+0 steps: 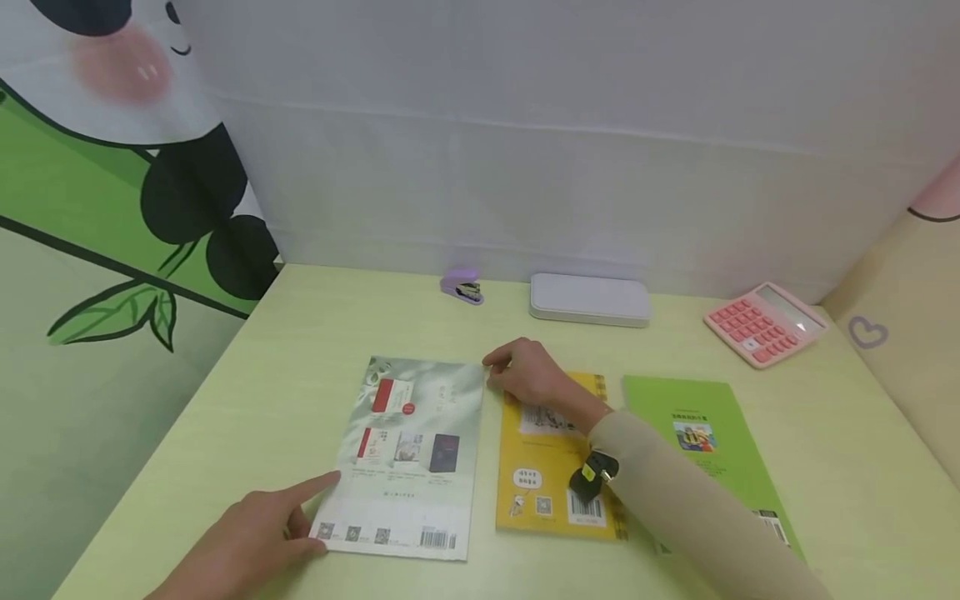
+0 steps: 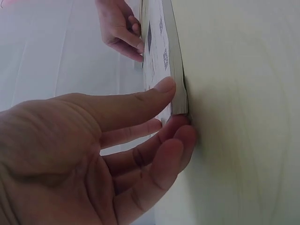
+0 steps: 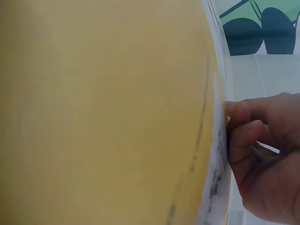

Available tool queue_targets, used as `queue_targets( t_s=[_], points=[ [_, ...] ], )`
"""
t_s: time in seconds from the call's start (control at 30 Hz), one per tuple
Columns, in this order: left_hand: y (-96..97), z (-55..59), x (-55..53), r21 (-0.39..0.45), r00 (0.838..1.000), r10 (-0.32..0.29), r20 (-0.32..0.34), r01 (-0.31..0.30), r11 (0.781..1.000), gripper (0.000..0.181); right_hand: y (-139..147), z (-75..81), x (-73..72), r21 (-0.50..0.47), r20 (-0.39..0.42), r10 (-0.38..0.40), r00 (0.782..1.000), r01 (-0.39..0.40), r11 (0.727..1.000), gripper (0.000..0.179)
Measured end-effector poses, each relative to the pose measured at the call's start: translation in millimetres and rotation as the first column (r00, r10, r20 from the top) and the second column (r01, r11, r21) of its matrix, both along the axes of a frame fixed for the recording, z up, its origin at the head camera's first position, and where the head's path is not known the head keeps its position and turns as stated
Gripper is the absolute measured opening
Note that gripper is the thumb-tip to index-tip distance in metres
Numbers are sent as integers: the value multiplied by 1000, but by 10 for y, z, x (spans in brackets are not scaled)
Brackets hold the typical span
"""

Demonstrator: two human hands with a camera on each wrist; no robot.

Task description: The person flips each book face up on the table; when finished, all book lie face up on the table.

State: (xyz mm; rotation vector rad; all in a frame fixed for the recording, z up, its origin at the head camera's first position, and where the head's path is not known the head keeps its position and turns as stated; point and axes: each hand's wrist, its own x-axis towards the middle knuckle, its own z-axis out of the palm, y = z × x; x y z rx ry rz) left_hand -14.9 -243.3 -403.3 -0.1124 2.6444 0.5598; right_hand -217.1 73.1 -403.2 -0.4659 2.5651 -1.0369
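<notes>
A pale green book (image 1: 420, 450), back cover up, lies on the table in front of me. My left hand (image 1: 258, 529) holds its lower left corner. The thumb is at the near corner, and the index finger lies along the left side. In the left wrist view the thumb tip overlaps the book's page edge (image 2: 177, 70), the other fingers bent around the corner. At the opposite, upper right corner, my right hand (image 1: 528, 375) grips with bent fingers. My right forearm crosses above a yellow book (image 1: 551, 454), which fills much of the right wrist view and hides part of the hand.
To the right lies a green book (image 1: 720, 458), partly under my sleeve (image 1: 675, 483). Along the back stand a purple stapler (image 1: 461, 287), a pale lilac case (image 1: 589, 298) and a pink calculator (image 1: 765, 325). A hanging cloth (image 1: 525, 167) closes off the table's far side.
</notes>
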Motion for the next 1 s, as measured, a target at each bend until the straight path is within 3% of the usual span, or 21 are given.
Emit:
queue_targets(
  t_s=[0.33,0.57,0.7,0.8,1.0],
  points=[
    [54,41,11,-21,1000,-16,-16,16,1000,80,-49,34,-19,117,-46,76,996,-70,991,36],
    [45,21,12,-23,1000,-17,-21,17,1000,79,-48,61,-10,122,-37,70,997,-65,990,37],
    [37,20,16,-18,1000,-15,-24,14,1000,79,-16,79,15,60,6,52,999,-52,997,36],
    [21,28,24,-15,998,-26,-51,25,1000,79,33,91,25,-39,48,60,997,-58,998,34],
    [1,57,20,-9,996,-51,-76,51,999,76,191,93,-10,-274,137,122,983,-81,958,28]
  ],
)
